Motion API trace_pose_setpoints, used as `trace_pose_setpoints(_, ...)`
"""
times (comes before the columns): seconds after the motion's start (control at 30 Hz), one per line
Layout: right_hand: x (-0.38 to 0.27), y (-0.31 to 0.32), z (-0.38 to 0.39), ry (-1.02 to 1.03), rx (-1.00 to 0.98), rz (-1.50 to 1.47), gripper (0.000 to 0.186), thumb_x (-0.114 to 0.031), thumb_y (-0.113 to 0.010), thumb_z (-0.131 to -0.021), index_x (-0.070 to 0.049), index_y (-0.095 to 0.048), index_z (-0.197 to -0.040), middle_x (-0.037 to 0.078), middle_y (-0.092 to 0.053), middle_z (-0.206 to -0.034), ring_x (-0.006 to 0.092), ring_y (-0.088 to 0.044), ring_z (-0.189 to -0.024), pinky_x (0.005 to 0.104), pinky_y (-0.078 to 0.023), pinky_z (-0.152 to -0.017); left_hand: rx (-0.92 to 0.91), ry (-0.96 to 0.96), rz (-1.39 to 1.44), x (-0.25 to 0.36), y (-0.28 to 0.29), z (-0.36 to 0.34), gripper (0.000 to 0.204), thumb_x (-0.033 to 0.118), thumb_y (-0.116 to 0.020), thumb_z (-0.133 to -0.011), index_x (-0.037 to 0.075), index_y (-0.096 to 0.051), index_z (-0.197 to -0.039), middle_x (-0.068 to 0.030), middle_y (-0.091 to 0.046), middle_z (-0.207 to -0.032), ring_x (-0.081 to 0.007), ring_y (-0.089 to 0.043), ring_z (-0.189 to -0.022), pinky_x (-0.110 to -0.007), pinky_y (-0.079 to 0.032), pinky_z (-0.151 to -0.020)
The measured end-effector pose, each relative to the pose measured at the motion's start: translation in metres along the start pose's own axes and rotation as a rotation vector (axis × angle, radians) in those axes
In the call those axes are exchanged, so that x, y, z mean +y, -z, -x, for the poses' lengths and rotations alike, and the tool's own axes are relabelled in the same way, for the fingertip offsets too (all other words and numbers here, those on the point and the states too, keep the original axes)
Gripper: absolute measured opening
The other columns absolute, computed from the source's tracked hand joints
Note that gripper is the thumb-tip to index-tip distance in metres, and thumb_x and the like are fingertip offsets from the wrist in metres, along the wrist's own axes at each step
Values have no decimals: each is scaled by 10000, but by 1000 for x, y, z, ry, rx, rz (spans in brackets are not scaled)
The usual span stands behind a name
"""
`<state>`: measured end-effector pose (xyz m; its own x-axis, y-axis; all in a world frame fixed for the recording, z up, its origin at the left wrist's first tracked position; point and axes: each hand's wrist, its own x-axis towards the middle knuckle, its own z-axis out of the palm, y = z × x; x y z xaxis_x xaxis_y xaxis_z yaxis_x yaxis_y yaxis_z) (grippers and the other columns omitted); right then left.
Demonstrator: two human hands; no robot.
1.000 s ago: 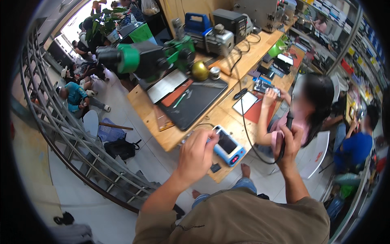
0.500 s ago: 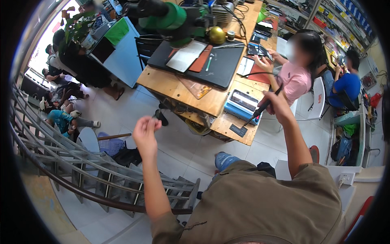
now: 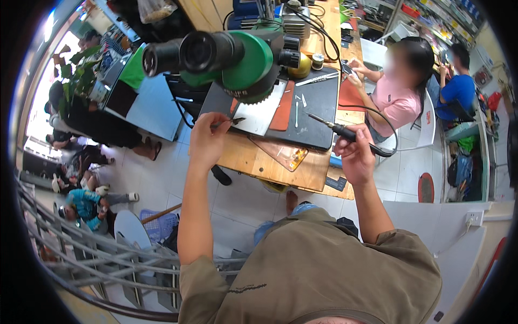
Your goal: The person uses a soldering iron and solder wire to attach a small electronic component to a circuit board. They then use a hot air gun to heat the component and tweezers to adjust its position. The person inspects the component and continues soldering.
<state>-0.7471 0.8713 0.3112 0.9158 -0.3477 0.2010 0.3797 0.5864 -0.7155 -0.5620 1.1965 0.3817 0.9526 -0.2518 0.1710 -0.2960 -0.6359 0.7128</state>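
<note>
My right hand grips the black handle of a soldering iron, its metal tip pointing left over the dark mat. A cable loops from the handle's rear. My left hand is closed in a pinch at the mat's near left edge. From its fingertips sticks a small dark piece, too small to make out in kind. Beside that piece lies a white sheet on the mat, under a green microscope with black eyepieces. A cotton swab and small white bits lie between the sheet and the iron's tip.
Tweezers and a gold ball-shaped holder are at the mat's far side. A clear triangular plate lies on the wooden bench. A person in pink sits at the right. Stair railings curve at the left.
My right hand has brought the soldering iron from the low board by the blue device to above the mat. My left hand has moved forward to the white sheet. The view has shifted.
</note>
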Motion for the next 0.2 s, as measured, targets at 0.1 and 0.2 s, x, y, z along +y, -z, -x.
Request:
trace_pose_setpoints(0.1, 18, -17, -6, -9, 54, 184, 559, -438, -549, -1185, 9, -544, -1521, 186, -762, -1159, 203, -751, -930, 344, -603, -844, -135, 146, 257, -14, -7, -19, 167, 119, -771, -1008, -3, -745, -1119, -97, -760, -1198, -201, -705, -1004, -350, -548, -898)
trace_pose_setpoints(0.2, 41, -34, -16, 51, 55, 588, 740, -523, -583, -1143, -1, -424, -1644, 228, -739, -1251, 247, -757, -993, 387, -608, -944, -201, 115, 54, -13, -20, -17, 177, 138, -758, -1039, 36, -739, -1183, -83, -748, -1286, -228, -703, -1029, -355, -551, -950)
